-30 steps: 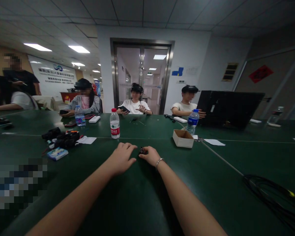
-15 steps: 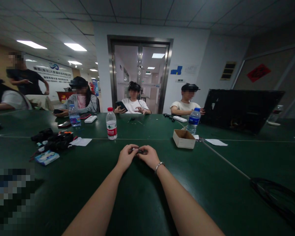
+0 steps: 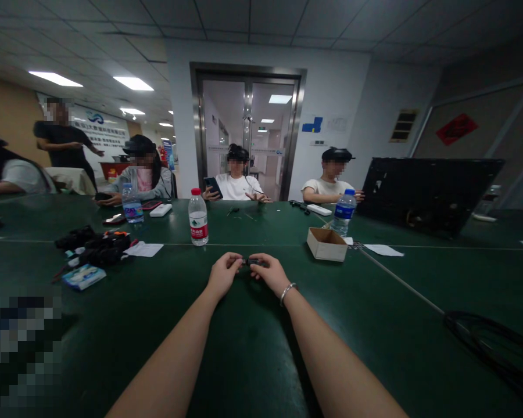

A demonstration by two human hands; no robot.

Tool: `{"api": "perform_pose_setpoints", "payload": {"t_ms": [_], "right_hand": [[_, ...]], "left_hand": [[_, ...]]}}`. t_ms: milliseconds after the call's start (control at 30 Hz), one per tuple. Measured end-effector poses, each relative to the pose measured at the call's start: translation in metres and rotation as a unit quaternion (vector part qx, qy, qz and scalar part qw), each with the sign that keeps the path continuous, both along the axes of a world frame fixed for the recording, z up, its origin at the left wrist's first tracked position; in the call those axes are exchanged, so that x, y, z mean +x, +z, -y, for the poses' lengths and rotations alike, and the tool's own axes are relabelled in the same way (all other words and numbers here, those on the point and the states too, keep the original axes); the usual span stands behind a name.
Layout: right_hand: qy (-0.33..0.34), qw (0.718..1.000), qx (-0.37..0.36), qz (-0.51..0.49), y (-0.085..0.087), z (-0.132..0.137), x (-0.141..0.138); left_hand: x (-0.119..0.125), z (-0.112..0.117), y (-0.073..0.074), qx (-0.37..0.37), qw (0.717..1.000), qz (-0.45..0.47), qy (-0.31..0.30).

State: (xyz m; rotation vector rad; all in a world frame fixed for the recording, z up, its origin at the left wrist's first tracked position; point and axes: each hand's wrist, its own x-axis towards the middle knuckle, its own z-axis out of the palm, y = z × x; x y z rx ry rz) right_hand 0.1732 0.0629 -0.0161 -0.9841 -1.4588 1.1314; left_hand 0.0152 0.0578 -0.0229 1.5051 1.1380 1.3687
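Observation:
Both my arms stretch forward over the dark green table (image 3: 253, 348). My left hand (image 3: 224, 274) and my right hand (image 3: 271, 273) meet at the table's middle, fingers curled, pinching a small dark object (image 3: 250, 262) between them. What the object is I cannot make out. A silver bracelet (image 3: 287, 290) sits on my right wrist. A water bottle with a red cap and label (image 3: 197, 216) stands just beyond my hands. An open cardboard box (image 3: 326, 243) lies to the right of them.
Black gear and a blue packet (image 3: 83, 276) lie at left near a paper slip (image 3: 143, 249). Two more bottles (image 3: 131, 204), (image 3: 344, 213), an open black laptop (image 3: 427, 194) and black cables (image 3: 492, 348) sit around. Several people sit across the table; one stands at far left.
My left hand, flat and open a second ago, has closed onto the small dark object beside my right hand. The standing person at left has moved rightward.

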Motion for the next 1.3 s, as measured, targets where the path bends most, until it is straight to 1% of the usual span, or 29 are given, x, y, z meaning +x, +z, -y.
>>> {"api": "perform_pose_setpoints", "payload": {"t_ms": [200, 300, 433, 533, 633, 767, 967, 1100, 1200, 1300], "right_hand": [[0.01, 0.999, -0.02, -0.022, 0.0031, 0.0009, -0.0006], [0.015, 0.998, -0.033, -0.049, 0.0023, 0.0001, -0.0002], [0.016, 0.993, -0.055, -0.1, 0.0, -0.0016, 0.0021], [0.017, 0.991, -0.068, -0.115, -0.0007, -0.0025, 0.0041], [0.022, 0.99, -0.068, -0.122, -0.0006, -0.0029, 0.0053], [0.029, 0.989, -0.062, -0.132, -0.0008, -0.0022, 0.0059], [0.036, 0.988, -0.063, -0.136, 0.0015, 0.0007, 0.0077], [0.041, 0.988, -0.07, -0.135, 0.0031, 0.0015, 0.0086], [0.047, 0.987, -0.066, -0.14, 0.0026, 0.0012, 0.0087], [0.059, 0.987, -0.057, -0.139, 0.0017, 0.0014, 0.0089]], "left_hand": [[0.0002, 0.004, 0.0047, -0.006, 1.0, -0.007, -0.008], [0.0014, 0.0045, 0.0064, -0.013, 1.0, 0.0, -0.01], [0.0023, 0.001, 0.0039, -0.016, 0.999, 0.023, -0.019], [0.0014, -0.0017, 0.0001, -0.017, 0.999, 0.026, -0.021], [0.0006, -0.0019, -0.0011, -0.016, 0.999, 0.043, -0.013], [0.0012, 0.0006, 0.0025, -0.012, 0.999, 0.048, -0.001], [0.0018, 0.0022, 0.0071, -0.035, 0.998, 0.052, 0.001], [0.0004, -0.0011, 0.0036, -0.046, 0.998, 0.052, 0.002], [-0.001, -0.004, 0.0001, -0.046, 0.998, 0.036, 0.003], [-0.0018, -0.0041, 0.0002, -0.048, 0.999, 0.013, 0.015]]}}
